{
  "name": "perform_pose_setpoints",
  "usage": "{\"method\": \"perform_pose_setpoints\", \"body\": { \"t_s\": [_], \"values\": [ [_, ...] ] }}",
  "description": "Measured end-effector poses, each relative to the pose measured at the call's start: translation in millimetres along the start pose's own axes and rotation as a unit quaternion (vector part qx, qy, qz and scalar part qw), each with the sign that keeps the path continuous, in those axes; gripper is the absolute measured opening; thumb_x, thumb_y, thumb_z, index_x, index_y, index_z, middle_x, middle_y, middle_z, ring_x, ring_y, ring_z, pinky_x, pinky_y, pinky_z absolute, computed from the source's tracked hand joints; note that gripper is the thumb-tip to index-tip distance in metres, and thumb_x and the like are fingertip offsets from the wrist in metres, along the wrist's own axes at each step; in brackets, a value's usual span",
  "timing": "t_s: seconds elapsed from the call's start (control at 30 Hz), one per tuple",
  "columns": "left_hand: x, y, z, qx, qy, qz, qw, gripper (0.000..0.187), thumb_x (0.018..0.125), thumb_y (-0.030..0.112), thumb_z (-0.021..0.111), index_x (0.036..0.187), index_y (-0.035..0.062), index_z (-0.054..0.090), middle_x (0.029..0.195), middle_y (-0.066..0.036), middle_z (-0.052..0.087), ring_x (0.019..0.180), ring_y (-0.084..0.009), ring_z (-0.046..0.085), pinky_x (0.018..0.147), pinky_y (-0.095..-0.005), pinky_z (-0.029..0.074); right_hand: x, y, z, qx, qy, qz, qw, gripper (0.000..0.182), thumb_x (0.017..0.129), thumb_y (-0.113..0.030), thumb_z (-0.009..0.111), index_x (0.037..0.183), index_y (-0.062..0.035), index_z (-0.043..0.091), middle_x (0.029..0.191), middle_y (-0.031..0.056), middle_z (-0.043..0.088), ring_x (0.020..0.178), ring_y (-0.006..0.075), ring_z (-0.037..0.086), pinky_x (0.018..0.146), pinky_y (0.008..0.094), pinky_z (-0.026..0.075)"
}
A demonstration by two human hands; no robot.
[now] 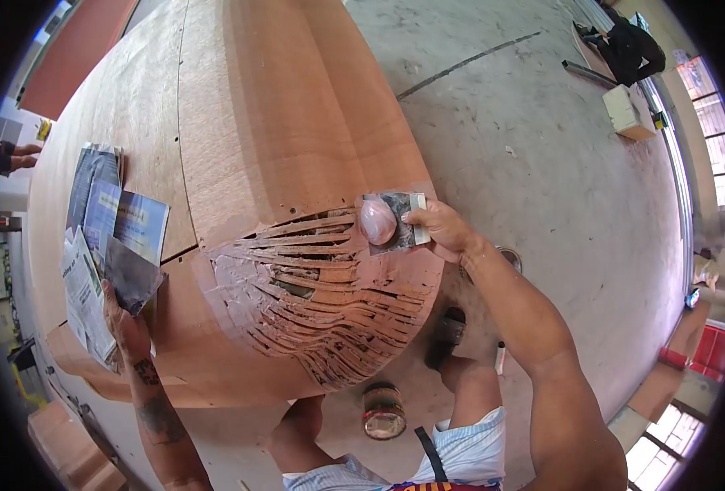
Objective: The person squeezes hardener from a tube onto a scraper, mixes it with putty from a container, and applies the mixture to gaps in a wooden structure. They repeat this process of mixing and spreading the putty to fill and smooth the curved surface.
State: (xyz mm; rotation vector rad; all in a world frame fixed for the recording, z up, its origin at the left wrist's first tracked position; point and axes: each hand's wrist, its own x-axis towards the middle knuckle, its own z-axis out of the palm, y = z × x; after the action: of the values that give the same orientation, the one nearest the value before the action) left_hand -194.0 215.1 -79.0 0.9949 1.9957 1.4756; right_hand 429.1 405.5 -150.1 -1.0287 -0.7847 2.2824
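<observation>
My right hand [446,229] grips the edge of a small dark printed card [395,237], thumb on top. A smooth lump of pink putty [378,221] sits on that card, above the right edge of a curved wooden panel [297,123]. Below and left of it, narrow slats [338,307] with gaps between them are partly smeared with pink filler [244,282]. My left hand [123,323] is closed on a dark grey square sheet [131,274], its thumb along the near edge. Printed papers [92,286] lie under and around that hand on the panel.
An open can [384,412] stands on the concrete floor [526,196] near my knees, with a small tube [500,358] to its right. Another person [632,49] is crouched at the far right near a pale box [629,112]. A cardboard box [68,446] is at lower left.
</observation>
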Motion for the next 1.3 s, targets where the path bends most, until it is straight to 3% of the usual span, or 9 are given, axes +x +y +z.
{"method": "perform_pose_setpoints", "body": {
  "t_s": [0.2,0.33,0.53,0.57,0.67,0.7,0.83,1.1,1.3],
  "values": [
    [-6,21,15,-0.061,0.008,-0.050,0.997,0.060,0.109,0.040,0.053,0.152,-0.0014,0.046,0.151,-0.011,0.051,0.134,-0.0212,0.052,0.114,-0.0366,0.040,23,10,-13,-0.001,0.039,0.042,0.998,0.028,0.099,-0.006,0.053,0.125,-0.0029,0.062,0.103,0.0038,0.070,0.083,0.0110,0.071,0.071,0.0271,0.062],
    [-11,51,39,-0.175,0.038,-0.151,0.972,0.061,0.109,0.041,0.053,0.152,-0.0018,0.046,0.150,-0.011,0.052,0.134,-0.0211,0.053,0.114,-0.0364,0.040,18,1,-3,-0.013,0.061,0.045,0.997,0.032,0.098,-0.004,0.052,0.129,-0.0019,0.061,0.102,0.0035,0.070,0.081,0.0106,0.069,0.071,0.0277,0.062],
    [-10,47,43,-0.183,0.024,-0.139,0.973,0.060,0.110,0.040,0.052,0.149,-0.0045,0.048,0.146,-0.011,0.056,0.130,-0.0208,0.056,0.113,-0.0350,0.042,9,-26,36,-0.118,0.072,0.045,0.989,0.045,0.093,-0.003,0.051,0.137,-0.0002,0.058,0.107,0.0062,0.071,0.084,0.0129,0.070,0.072,0.0285,0.061],
    [-8,31,35,-0.107,0.045,-0.101,0.988,0.057,0.111,0.040,0.051,0.145,-0.0050,0.053,0.142,-0.011,0.059,0.125,-0.0201,0.058,0.110,-0.0341,0.044,11,-32,40,-0.164,0.073,0.053,0.982,0.046,0.092,-0.003,0.051,0.138,-0.0007,0.058,0.109,0.0071,0.071,0.085,0.0137,0.071,0.072,0.0287,0.062],
    [-14,67,57,-0.110,0.032,-0.117,0.987,0.052,0.111,0.039,0.051,0.139,-0.0043,0.058,0.134,-0.009,0.063,0.119,-0.0187,0.060,0.107,-0.0328,0.046,11,-38,65,-0.227,0.107,0.060,0.966,0.050,0.089,-0.001,0.049,0.138,-0.0026,0.059,0.111,0.0090,0.071,0.086,0.0153,0.072,0.073,0.0297,0.062],
    [-15,69,59,-0.166,0.007,-0.125,0.978,0.048,0.111,0.039,0.052,0.129,-0.0033,0.065,0.123,-0.006,0.068,0.111,-0.0146,0.062,0.101,-0.0298,0.048,10,-40,76,-0.235,0.125,0.060,0.962,0.052,0.088,0.000,0.049,0.138,-0.0034,0.059,0.112,0.0095,0.071,0.087,0.0157,0.072,0.072,0.0300,0.062],
    [-14,63,54,-0.156,-0.018,-0.132,0.979,0.045,0.111,0.041,0.051,0.118,0.0012,0.070,0.110,0.000,0.070,0.099,-0.0086,0.061,0.090,-0.0255,0.049,16,-51,113,-0.278,0.191,0.086,0.938,0.055,0.085,0.002,0.046,0.137,-0.0074,0.062,0.111,0.0092,0.071,0.088,0.0183,0.073,0.072,0.0324,0.062],
    [-11,58,51,-0.210,-0.045,-0.168,0.962,0.044,0.110,0.043,0.053,0.122,0.0038,0.070,0.114,0.001,0.070,0.102,-0.0086,0.061,0.093,-0.0250,0.048,23,-55,146,-0.339,0.263,0.129,0.894,0.055,0.086,0.002,0.047,0.138,-0.0102,0.063,0.097,0.0086,0.072,0.076,0.0192,0.072,0.062,0.0361,0.060],
    [-9,66,54,-0.198,-0.042,-0.183,0.962,0.046,0.110,0.043,0.053,0.123,0.0022,0.069,0.116,0.000,0.069,0.102,-0.0088,0.061,0.093,-0.0252,0.048,18,-53,158,-0.305,0.277,0.112,0.904,0.054,0.087,0.003,0.046,0.137,-0.0080,0.062,0.093,0.0103,0.072,0.074,0.0195,0.071,0.061,0.0346,0.058]
  ]
}}
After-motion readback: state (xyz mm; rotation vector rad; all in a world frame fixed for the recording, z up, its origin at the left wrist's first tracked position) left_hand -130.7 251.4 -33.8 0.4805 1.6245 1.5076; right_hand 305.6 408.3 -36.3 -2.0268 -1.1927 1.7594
